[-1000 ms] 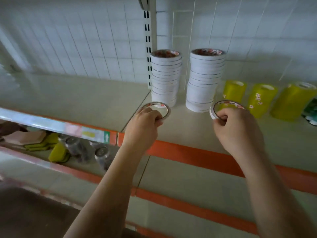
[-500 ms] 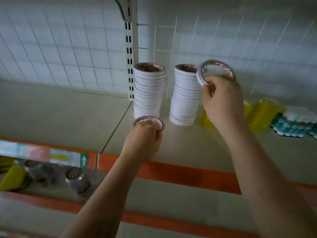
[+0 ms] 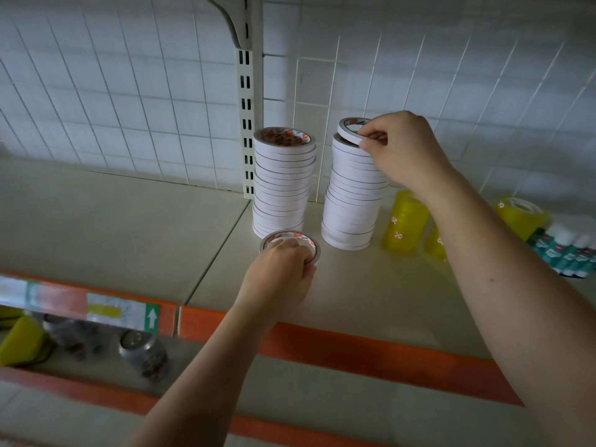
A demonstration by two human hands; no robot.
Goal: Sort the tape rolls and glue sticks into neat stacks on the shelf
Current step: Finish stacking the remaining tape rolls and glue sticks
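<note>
Two tall stacks of white tape rolls stand on the beige shelf [image 3: 129,221] by the back grid: the left stack [image 3: 282,182] and the right stack [image 3: 353,201]. My right hand [image 3: 403,150] pinches a thin white tape roll [image 3: 349,132], tilted, on top of the right stack. My left hand [image 3: 280,272] grips another thin white roll [image 3: 290,241] low in front of the left stack. Glue sticks [image 3: 567,250] with white caps lie at the far right, partly cut off.
Yellow tape rolls [image 3: 404,221] lie beside the right stack, one more [image 3: 521,214] farther right. An upright slotted post [image 3: 246,124] stands behind the left stack. The shelf's orange front edge [image 3: 354,346] runs below my arms. Cans [image 3: 142,346] and yellow items [image 3: 19,340] sit on the lower shelf.
My right hand has lowered its roll from above onto the top of the right stack. My left hand has stayed in front of the left stack with its roll.
</note>
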